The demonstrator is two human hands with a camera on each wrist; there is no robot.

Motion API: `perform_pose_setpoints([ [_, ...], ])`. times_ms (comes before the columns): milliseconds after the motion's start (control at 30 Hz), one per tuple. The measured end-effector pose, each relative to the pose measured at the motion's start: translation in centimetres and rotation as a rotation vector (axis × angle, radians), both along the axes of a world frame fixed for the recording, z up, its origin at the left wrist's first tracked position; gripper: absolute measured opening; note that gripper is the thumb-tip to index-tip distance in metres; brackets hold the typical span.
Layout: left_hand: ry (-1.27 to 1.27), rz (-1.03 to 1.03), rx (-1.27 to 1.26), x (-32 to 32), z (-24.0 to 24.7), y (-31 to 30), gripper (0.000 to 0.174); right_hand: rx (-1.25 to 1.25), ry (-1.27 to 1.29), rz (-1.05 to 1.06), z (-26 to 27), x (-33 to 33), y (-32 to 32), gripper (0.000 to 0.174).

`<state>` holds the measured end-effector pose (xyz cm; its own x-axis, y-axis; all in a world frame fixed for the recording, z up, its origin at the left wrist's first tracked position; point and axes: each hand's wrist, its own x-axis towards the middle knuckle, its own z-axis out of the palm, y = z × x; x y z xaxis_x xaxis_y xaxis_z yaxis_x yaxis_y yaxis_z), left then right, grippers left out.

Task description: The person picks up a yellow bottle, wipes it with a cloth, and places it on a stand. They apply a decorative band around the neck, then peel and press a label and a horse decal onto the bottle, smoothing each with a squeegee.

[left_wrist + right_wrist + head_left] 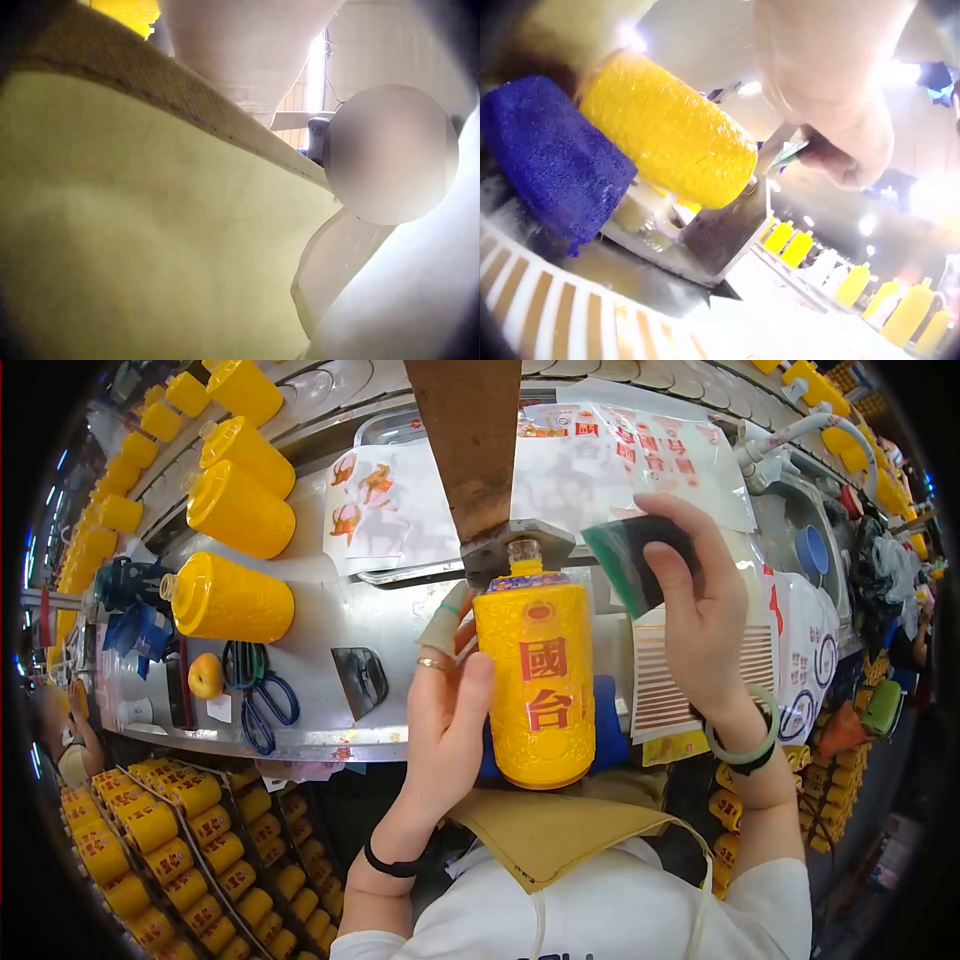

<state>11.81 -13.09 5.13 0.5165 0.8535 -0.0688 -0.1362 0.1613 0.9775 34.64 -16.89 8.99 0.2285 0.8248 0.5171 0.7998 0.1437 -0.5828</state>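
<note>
Bumpy yellow bottle (535, 685), red characters (543, 663), left grip (445, 710), hold unclear, right grip (705, 610) pinching dark green piece (618, 565)

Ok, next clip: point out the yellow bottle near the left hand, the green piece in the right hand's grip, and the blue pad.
Yellow bottle (537, 685): head view, labelled front.
Green piece (619, 566): head view, uncovered green part.
Blue pad (559, 157): right wrist view, textured side.

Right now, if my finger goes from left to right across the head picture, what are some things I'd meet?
Apple, scissors, left hand, the yellow bottle in the middle, right hand, blue cup.
</note>
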Motion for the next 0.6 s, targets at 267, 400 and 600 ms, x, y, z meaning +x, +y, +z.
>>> perform_pose_setpoints([
  [267, -0.087, -0.017, 0.011, 2.1, 0.1, -0.2, 0.071, -0.359, 0.9, 0.098, -1.8, -5.1, -3.4, 0.038],
  [400, -0.145, -0.018, -0.055, 2.1, 0.5, -0.3, 0.068, -0.381, 1.063, 0.052, -2.7, -5.4, -3.1, 0.042],
  [600, -0.164, 0.014, -0.066, 2.4, -0.3, -0.3, 0.065, -0.35, 1.119, 0.074, -2.3, -5.6, -2.8, 0.036],
])
